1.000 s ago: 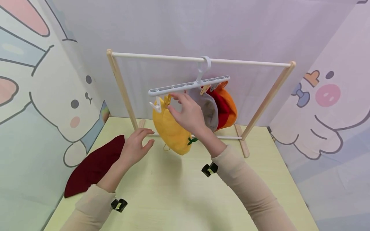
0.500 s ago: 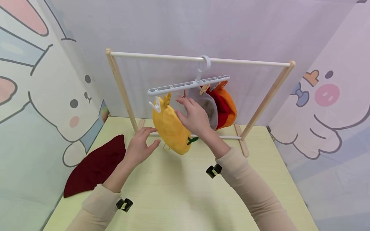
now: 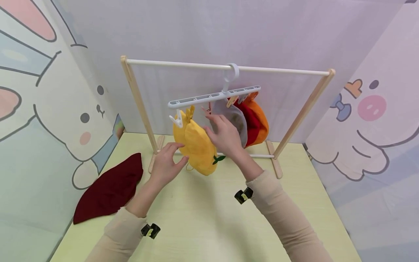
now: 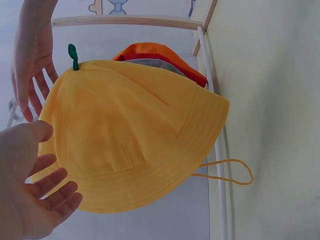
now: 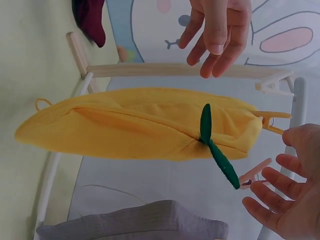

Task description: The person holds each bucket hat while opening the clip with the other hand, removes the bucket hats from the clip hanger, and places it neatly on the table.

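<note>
A yellow bucket hat (image 3: 196,147) with a green sprout on top hangs by a yellow clip (image 3: 189,113) from a grey clip hanger (image 3: 212,97). My left hand (image 3: 167,163) is at its left side, fingers loosely bent and holding nothing; whether the fingertips touch the cloth I cannot tell. On the other side, my right hand (image 5: 295,190) has its fingers spread and grips nothing, close to a pink clip (image 5: 254,175) and below the yellow one. At the hanger's left end is a white clip (image 3: 176,119).
Grey (image 3: 234,118), red (image 3: 250,123) and orange (image 3: 262,120) hats hang further along the hanger. The hanger hooks over the white rail of a wooden-ended rack (image 3: 163,64). A dark red hat (image 3: 109,189) lies on the table at the left.
My right hand has moved right and down, away from the yellow clip. My left hand has moved right, closer to the yellow hat, which hangs almost still.
</note>
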`<state>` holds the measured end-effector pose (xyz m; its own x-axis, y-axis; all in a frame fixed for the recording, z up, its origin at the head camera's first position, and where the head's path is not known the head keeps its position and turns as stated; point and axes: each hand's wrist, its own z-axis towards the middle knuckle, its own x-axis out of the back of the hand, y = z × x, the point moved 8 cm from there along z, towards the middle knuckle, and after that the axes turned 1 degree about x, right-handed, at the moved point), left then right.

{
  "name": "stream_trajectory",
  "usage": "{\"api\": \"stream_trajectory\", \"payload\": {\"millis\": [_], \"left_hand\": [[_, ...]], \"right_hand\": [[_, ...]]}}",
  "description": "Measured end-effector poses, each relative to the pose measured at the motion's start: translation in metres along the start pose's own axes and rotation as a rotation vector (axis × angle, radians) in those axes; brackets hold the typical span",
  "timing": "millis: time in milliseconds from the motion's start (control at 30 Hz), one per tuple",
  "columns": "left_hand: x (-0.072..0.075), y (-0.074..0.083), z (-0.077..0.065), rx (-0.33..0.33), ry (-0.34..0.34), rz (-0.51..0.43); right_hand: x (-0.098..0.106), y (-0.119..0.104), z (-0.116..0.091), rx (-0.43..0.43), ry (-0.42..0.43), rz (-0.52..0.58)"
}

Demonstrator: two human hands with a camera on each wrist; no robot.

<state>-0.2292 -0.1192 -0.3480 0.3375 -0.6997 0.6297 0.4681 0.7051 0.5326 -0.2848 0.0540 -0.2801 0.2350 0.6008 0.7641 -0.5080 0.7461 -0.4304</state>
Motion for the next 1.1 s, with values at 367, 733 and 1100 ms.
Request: {"api": "stream_trajectory", "payload": {"millis": [367,733,1100], "left_hand": [[-0.019,0.013,0.004,0.080,-0.029,-0.047],[-0.034,0.026,0.004,0.104,-0.060,-0.035],[-0.045,0.036,0.014,0.141,-0.091,0.050]], "right_hand": [[-0.001,0.021,-0.002,-0.047,-0.003,0.022],[-0.004,0.026,-0.004,-0.064,-0.040,0.023],[-0.007,0.029,-0.005,-0.065,-0.054,0.017]]}}
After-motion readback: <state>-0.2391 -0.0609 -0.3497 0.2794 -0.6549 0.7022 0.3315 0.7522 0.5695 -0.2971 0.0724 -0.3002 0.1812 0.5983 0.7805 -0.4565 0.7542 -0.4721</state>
